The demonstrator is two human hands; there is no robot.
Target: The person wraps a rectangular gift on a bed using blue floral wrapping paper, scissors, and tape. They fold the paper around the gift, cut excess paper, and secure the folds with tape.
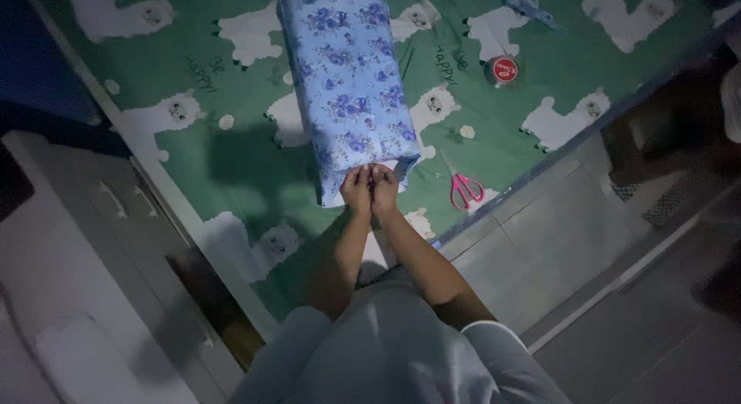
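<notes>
Wrapping paper, blue with a flower print, already covers the long sides of a tall box (347, 80) that lies on a bed spread with a green sheet (231, 157) patterned in white llamas. The near end of the parcel is the part in hand: both of the person's hands press side by side against it, the left hand (356, 189) and the right hand (384, 188) touching each other, fingers bent onto the folded paper flap at the box's lower edge. Whether any tape sits under the fingers cannot be told in the dim light. The body of the parcel looks smooth and closed, so by this view the wrap seems well along, with the near end not yet sealed; the far end runs out of the picture and cannot be judged. Pink-handled scissors (465, 189) lie just to the right of the hands near the bed's edge, and a roll of tape (502, 70) with a red centre rests farther up the sheet. Grey floor tiles (556, 234) show beyond the bed.
</notes>
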